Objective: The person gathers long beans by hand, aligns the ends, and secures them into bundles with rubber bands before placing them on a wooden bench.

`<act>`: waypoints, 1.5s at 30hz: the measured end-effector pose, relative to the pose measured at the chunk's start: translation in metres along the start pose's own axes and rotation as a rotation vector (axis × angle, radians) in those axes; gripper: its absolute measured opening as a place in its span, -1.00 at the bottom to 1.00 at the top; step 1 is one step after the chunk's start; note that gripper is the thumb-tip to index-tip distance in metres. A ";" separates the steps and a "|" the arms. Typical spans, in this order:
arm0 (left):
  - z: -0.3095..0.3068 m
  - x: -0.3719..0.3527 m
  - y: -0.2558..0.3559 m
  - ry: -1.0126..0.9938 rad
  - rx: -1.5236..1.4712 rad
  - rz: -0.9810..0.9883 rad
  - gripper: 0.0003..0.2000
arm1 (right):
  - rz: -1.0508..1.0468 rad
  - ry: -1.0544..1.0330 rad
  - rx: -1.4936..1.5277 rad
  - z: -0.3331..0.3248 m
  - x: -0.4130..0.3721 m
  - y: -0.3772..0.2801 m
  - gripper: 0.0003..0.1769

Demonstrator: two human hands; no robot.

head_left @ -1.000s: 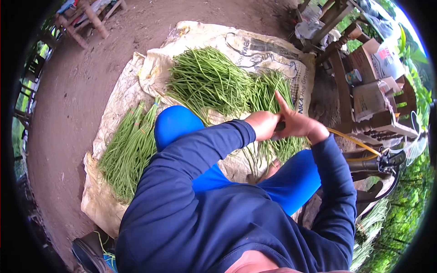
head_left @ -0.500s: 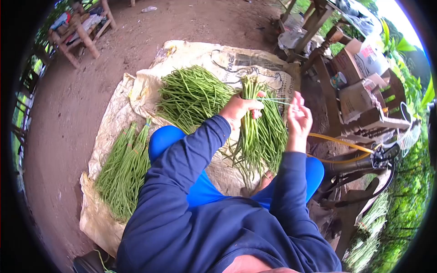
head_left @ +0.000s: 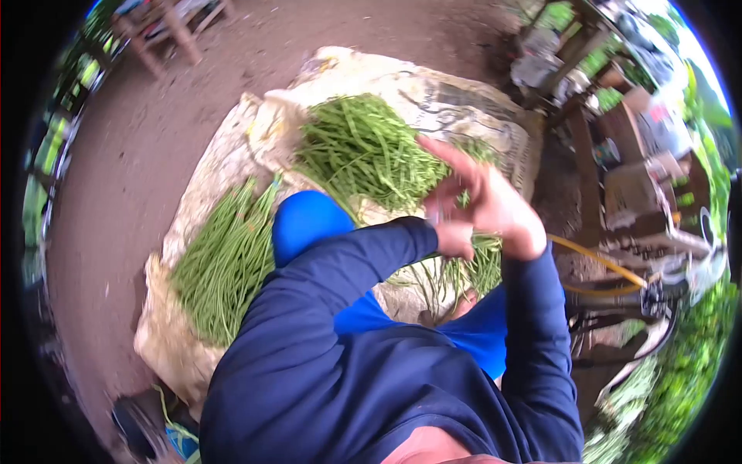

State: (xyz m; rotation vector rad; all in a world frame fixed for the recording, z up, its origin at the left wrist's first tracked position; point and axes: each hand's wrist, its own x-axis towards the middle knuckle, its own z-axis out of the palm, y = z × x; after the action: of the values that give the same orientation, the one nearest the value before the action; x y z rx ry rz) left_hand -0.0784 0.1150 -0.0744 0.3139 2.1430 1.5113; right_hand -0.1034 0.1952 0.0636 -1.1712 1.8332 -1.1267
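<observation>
My left hand (head_left: 454, 238) is closed around a bunch of long green beans (head_left: 485, 261), its fingers mostly hidden behind my other hand. The stalk ends (head_left: 475, 147) of that bunch show just beyond. In front of it crosses my right hand (head_left: 498, 203), blurred, with one finger stretched to the left and the others bent. Whether a thin band is still in its fingers I cannot make out. Just left of the hands lies a loose heap of long beans (head_left: 363, 151). Tied bunches of long beans (head_left: 224, 267) rest beside my left knee.
A pale sack sheet (head_left: 182, 271) lies under the beans on the dirt floor (head_left: 116, 209). At right stand a wooden bench with cardboard boxes (head_left: 630, 197) and a yellow hose (head_left: 595, 259). More beans (head_left: 630, 410) lie at lower right. A wooden rack (head_left: 166, 35) is at upper left.
My right hand has swung left across my left hand and the bean bunch. The thin blue-green band stretched between the hands earlier no longer shows. The whole view has shifted slightly.
</observation>
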 end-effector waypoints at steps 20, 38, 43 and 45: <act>-0.014 -0.012 0.027 -0.138 -0.906 0.145 -0.66 | -0.450 0.804 0.390 0.018 -0.014 0.053 0.05; -0.067 -0.118 0.022 1.096 -0.131 0.404 -0.61 | -0.744 0.744 0.137 0.028 0.048 -0.080 -0.45; -0.108 -0.236 0.020 1.521 -0.182 0.396 -0.65 | -0.553 0.715 0.051 -0.003 0.031 -0.036 -0.55; -0.142 -0.309 -0.022 1.526 0.983 0.461 -0.60 | -0.240 0.820 0.088 -0.021 0.012 0.006 -0.66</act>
State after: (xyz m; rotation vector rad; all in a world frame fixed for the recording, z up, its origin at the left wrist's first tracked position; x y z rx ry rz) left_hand 0.1129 -0.1493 0.0236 -0.1756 4.2070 0.6048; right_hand -0.1280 0.1915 0.0647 -0.9574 2.2156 -2.0198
